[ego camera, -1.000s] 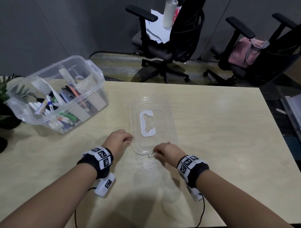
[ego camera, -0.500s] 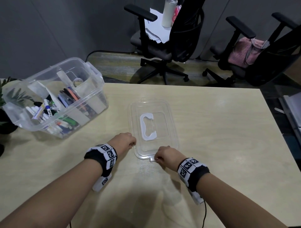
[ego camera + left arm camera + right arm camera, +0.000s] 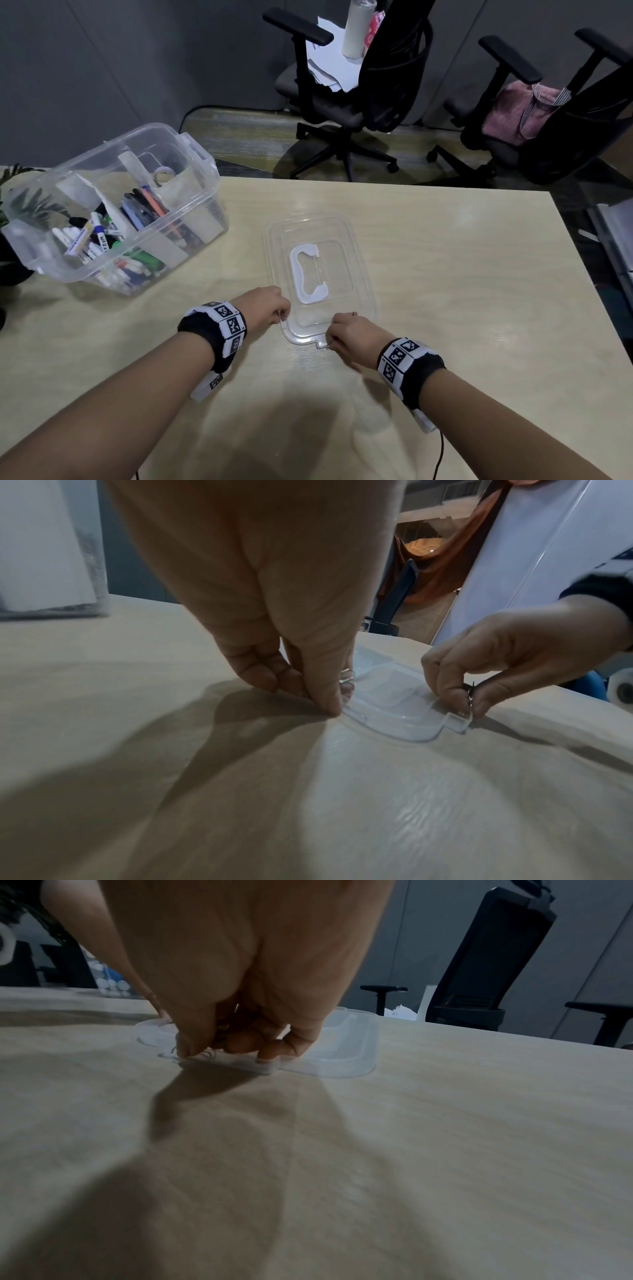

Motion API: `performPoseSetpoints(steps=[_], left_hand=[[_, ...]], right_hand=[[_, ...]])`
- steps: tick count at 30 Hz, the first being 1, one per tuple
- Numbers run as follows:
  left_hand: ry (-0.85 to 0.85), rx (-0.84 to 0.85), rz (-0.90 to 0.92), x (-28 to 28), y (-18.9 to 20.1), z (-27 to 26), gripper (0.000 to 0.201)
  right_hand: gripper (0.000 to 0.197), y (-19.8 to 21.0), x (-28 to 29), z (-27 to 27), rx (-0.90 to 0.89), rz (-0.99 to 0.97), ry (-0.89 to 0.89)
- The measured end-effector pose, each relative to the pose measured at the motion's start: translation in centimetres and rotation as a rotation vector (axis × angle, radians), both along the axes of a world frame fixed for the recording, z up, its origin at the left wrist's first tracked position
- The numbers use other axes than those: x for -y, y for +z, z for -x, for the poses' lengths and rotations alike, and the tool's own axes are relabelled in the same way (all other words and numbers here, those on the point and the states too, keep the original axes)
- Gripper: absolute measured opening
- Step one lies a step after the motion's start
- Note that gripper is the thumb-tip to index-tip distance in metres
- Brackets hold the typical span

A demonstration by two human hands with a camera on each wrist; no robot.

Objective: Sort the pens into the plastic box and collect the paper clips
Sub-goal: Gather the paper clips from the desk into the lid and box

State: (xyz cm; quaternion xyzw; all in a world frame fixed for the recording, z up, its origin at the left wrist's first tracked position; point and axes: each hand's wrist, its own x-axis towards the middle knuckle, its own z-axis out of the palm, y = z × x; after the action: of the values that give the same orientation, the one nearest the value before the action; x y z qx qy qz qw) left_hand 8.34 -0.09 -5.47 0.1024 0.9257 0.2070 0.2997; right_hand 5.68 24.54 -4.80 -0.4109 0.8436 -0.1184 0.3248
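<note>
A clear plastic box (image 3: 197, 156) at the table's left holds several pens and markers (image 3: 99, 240) between card dividers. Its clear lid (image 3: 346, 246), with a white handle, lies flat mid-table. My left hand (image 3: 278, 312) is at the lid's near-left corner, with fingers curled, and pinches a metal paper clip (image 3: 347, 677) against the table. My right hand (image 3: 337, 337) is at the lid's near tab and pinches a small bunch of paper clips (image 3: 468, 696). From the right wrist, the clips (image 3: 205, 1053) show under my fingertips at the lid (image 3: 356, 1047) edge.
The pale wooden table (image 3: 462, 308) ends at its right edge near a grey shelf. Two black office chairs (image 3: 383, 85) stand behind the table, one with papers and one with a pink bag (image 3: 520, 109). A potted plant (image 3: 13, 205) is at the far left.
My left hand has shifted a little right, up to the lid's near-left corner. My right hand has stayed at the lid's near tab. The head view has drifted slightly.
</note>
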Motion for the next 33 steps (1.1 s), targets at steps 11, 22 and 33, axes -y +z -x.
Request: performPoseSetpoints(steps=[11,22,33], left_hand=[[0.116,-0.038,-0.203,0.5,0.4,-1.2,0.008],[0.107,-0.048,-0.135,0.2,0.3,-1.7,0.025],[0.033,-0.042,-0.086,-0.7,0.8,-0.9,0.016]], right_hand=[[0.019,-0.1,-1.2,-0.3,0.007,0.163,-0.038],[0.016,0.9,-1.1,0.4,0.080,0.142,-0.123],[0.015,1.2,-1.2,1.1,0.090,0.126,-0.212]])
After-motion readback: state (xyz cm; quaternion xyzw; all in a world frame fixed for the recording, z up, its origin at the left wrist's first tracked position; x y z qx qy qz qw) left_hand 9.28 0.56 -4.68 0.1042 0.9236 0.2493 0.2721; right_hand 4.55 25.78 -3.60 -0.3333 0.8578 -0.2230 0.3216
